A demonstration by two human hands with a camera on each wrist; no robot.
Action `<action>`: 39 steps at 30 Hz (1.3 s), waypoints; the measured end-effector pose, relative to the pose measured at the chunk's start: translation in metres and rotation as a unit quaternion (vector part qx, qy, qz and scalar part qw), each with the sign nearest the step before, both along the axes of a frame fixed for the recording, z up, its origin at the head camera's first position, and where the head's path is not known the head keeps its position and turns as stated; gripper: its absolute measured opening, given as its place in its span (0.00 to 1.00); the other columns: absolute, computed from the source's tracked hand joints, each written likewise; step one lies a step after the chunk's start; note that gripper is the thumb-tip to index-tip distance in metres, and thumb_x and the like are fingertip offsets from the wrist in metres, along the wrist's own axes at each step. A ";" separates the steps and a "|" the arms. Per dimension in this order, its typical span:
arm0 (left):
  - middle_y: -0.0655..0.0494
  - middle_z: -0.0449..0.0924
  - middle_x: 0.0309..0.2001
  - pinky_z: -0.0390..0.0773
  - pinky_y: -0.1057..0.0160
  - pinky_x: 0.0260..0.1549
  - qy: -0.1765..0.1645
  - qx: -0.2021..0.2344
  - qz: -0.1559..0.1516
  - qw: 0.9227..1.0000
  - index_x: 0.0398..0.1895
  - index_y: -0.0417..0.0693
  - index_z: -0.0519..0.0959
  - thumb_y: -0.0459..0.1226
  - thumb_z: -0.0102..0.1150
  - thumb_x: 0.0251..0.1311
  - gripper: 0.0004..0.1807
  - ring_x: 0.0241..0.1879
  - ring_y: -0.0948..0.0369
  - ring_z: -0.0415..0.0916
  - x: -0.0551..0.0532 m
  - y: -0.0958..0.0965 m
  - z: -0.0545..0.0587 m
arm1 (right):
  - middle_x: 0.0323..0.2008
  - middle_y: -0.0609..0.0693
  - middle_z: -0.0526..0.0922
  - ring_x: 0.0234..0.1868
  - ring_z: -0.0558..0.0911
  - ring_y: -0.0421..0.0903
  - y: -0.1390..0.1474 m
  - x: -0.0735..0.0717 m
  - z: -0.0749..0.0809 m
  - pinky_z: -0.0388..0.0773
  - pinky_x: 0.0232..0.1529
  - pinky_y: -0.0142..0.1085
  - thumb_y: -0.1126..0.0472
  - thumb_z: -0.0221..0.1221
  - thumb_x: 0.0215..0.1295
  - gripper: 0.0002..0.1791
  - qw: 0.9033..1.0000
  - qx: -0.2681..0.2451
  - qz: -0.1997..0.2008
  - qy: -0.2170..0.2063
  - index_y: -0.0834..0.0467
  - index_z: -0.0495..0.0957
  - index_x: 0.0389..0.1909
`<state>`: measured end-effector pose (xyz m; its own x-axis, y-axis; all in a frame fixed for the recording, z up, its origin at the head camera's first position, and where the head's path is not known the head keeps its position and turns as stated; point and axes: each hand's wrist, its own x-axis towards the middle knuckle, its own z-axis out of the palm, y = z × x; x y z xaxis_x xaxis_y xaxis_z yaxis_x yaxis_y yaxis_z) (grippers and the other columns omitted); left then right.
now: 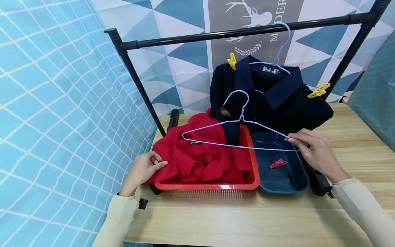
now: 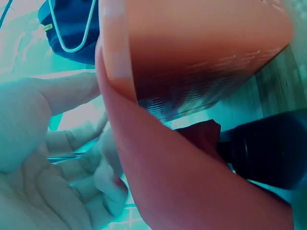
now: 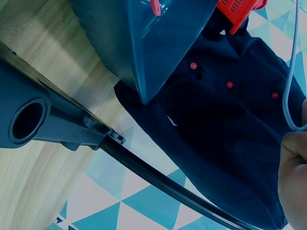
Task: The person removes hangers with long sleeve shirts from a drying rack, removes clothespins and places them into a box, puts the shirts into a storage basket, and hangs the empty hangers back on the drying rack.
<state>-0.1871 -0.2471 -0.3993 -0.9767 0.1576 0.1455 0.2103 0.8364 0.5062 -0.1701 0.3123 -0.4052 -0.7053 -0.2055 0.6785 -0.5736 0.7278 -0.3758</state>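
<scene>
My right hand pinches one lower corner of a pale blue wire hanger between thumb and fingers. The hanger is held above the baskets, its hook pointing up and away from me. Heaped in a red plastic basket is a red collared shirt, spilling over the left rim. There my left hand pinches the shirt's edge; in the left wrist view the thumb and curled fingers meet that red cloth. Under the hanger's right end, dark red clothespins lie in a dark blue bin.
A navy shirt hangs on another hanger from the black rack bar, with yellow clothespins at its shoulders. The rack's black feet stand on the wooden table. A blue checked sheet borders the left.
</scene>
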 end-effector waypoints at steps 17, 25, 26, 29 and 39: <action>0.56 0.77 0.20 0.74 0.61 0.25 -0.088 -0.028 0.032 0.995 0.43 0.37 0.80 0.46 0.68 0.65 0.19 0.19 0.60 0.74 0.003 -0.005 0.002 | 0.33 0.40 0.81 0.30 0.67 0.30 0.009 0.004 0.003 0.64 0.29 0.23 0.81 0.69 0.55 0.18 1.000 -0.001 -0.009 0.014 0.59 0.89 0.43; 0.56 0.77 0.19 0.70 0.61 0.24 -0.112 0.000 0.014 0.994 0.40 0.39 0.79 0.45 0.66 0.68 0.17 0.19 0.61 0.75 0.003 -0.008 0.000 | 0.33 0.41 0.81 0.29 0.65 0.30 0.017 0.007 0.004 0.61 0.27 0.24 0.82 0.69 0.54 0.20 1.000 -0.004 -0.019 0.015 0.59 0.89 0.44; 0.56 0.76 0.18 0.70 0.61 0.23 -0.113 0.005 0.013 0.994 0.39 0.39 0.79 0.45 0.67 0.68 0.16 0.19 0.60 0.74 0.003 -0.008 -0.001 | 0.34 0.42 0.81 0.29 0.65 0.29 0.018 0.008 0.005 0.61 0.27 0.24 0.82 0.69 0.53 0.21 1.000 -0.003 -0.021 0.016 0.60 0.89 0.45; 0.56 0.74 0.18 0.68 0.62 0.21 -0.119 0.019 0.016 0.993 0.38 0.40 0.77 0.46 0.67 0.68 0.16 0.18 0.60 0.73 0.003 -0.009 -0.002 | 0.34 0.42 0.81 0.29 0.65 0.29 0.020 0.010 0.008 0.61 0.27 0.23 0.84 0.69 0.51 0.22 1.000 -0.004 -0.024 0.019 0.61 0.89 0.45; 0.52 0.73 0.18 0.71 0.61 0.21 -0.139 0.052 0.033 0.988 0.37 0.41 0.77 0.47 0.67 0.67 0.17 0.19 0.58 0.72 0.002 -0.010 -0.006 | 0.34 0.48 0.84 0.30 0.66 0.29 0.030 0.018 0.022 0.60 0.27 0.23 0.82 0.68 0.55 0.17 0.998 -0.017 -0.038 0.045 0.63 0.89 0.43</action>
<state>-0.1849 -0.2571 -0.4053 -0.9887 0.0913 -0.1188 -0.0022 0.7842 0.6205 -0.1525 0.3422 -0.3829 -0.6543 -0.1305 0.7449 -0.5502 0.7579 -0.3506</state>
